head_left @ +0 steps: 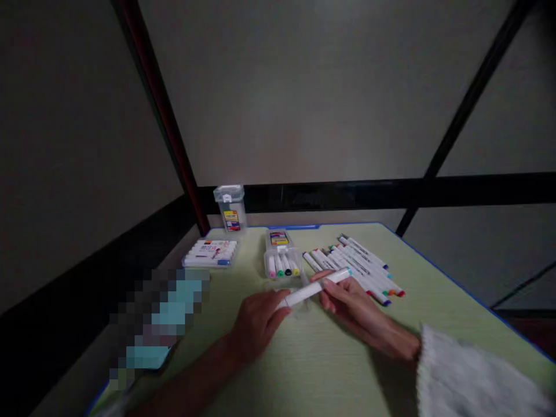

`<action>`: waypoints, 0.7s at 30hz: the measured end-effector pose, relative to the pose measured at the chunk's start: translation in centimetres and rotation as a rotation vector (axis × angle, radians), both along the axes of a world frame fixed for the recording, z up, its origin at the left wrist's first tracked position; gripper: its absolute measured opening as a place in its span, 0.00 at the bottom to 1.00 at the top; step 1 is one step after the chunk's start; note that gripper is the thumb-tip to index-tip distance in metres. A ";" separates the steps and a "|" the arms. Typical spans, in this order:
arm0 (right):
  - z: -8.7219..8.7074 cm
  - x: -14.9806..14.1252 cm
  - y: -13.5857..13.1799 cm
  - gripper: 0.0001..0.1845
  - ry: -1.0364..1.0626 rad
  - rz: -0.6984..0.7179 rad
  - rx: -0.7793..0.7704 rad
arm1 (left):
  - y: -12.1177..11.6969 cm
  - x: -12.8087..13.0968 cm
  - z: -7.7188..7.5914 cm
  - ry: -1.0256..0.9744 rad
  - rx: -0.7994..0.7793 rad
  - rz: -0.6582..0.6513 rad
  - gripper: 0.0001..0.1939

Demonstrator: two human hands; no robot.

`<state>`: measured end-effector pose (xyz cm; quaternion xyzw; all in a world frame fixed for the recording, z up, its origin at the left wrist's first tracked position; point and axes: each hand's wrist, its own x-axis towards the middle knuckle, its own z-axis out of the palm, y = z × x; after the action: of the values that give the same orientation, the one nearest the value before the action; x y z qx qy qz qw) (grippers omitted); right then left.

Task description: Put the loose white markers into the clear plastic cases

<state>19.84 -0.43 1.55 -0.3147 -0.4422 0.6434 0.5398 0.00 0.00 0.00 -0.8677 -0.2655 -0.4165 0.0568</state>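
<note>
One white marker (309, 292) is held above the tabletop (313, 370), pinched toward one end by the grip of the left hand (257, 319) and toward its teal-tipped end by the right hand (359, 308); loose markers (361, 267) are spread nearby.

We look over a pale green tabletop (321, 365) trimmed with blue edging (443, 273). Beyond it we see a plain grey far wall (304, 110), crossed low down by a glossy black band (369, 197). A dark red strip (162, 110) slants on our left, a black strip (476, 87) on our right. Our light is dim.
</note>
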 end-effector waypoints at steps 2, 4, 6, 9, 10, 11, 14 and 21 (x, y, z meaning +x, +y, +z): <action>-0.3 0.0 0.2 0.16 0.012 -0.038 0.003 | 0.3 0.1 -0.1 0.003 -0.004 0.005 0.15; -0.6 0.0 0.5 0.16 0.023 -0.064 0.008 | 0.5 0.2 -0.2 0.007 -0.008 0.010 0.15; -0.7 0.1 0.7 0.17 0.031 -0.076 0.015 | 0.5 0.2 -0.3 0.012 -0.014 0.016 0.16; -0.7 0.1 0.8 0.18 0.031 -0.078 0.020 | 0.5 0.2 -0.5 0.021 -0.017 0.015 0.16; -0.7 0.1 0.8 0.18 0.029 -0.076 0.020 | 0.4 0.2 -0.5 0.028 -0.019 0.012 0.17; -0.7 0.1 0.8 0.18 0.026 -0.072 0.018 | 0.3 0.2 -0.6 0.038 -0.022 0.006 0.17; -0.8 0.0 0.7 0.19 0.008 -0.047 0.008 | 0.2 0.2 -0.6 0.064 -0.035 -0.014 0.17; -0.9 0.0 0.6 0.22 -0.018 -0.018 0.014 | -0.1 0.2 -0.4 0.085 -0.034 -0.012 0.18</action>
<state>19.82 0.21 0.64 -0.3205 -0.4487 0.6327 0.5437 0.20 -0.09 -0.43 -0.8870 -0.2646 -0.3749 0.0508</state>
